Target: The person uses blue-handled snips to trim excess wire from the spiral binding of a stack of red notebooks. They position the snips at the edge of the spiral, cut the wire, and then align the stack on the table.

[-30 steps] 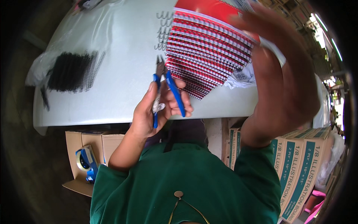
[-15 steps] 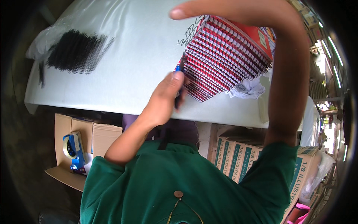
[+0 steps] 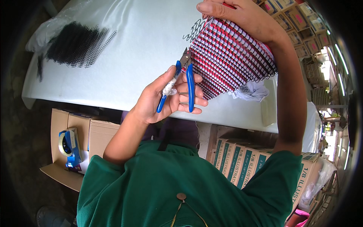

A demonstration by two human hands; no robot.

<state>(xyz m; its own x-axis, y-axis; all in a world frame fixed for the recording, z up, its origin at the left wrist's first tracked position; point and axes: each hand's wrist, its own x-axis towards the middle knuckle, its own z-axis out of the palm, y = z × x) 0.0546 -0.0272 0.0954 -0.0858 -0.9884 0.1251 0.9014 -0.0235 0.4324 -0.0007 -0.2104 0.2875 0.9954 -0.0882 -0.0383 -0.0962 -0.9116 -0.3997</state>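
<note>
In my left hand (image 3: 151, 99) lies a pair of blue-handled wire cutters (image 3: 191, 89), its handles spread across the palm and fingers. Clear tape or plastic wraps one handle. The cutters' jaws point at the left side of a tall stack of red spiral notebooks (image 3: 230, 56), whose black coils face me. Loose coil ends (image 3: 194, 31) stick out past the stack's far left corner. My right hand (image 3: 242, 17) is over the far top of the stack, thumb toward that corner, closed on a notebook's red edge; some fingers run out of the picture.
Many loose black coils (image 3: 73, 47) lie on the white-covered table (image 3: 140, 49) at left, by clear plastic. A crumpled white cloth (image 3: 251, 92) sits near the stack's right. Below stand an open carton (image 3: 60, 125) with a blue tape dispenser (image 3: 71, 147) and several boxes (image 3: 236, 160).
My left hand has turned palm up, and the cutters' handles have spread apart. The right hand has come down onto the far top of the stack, a little to the right.
</note>
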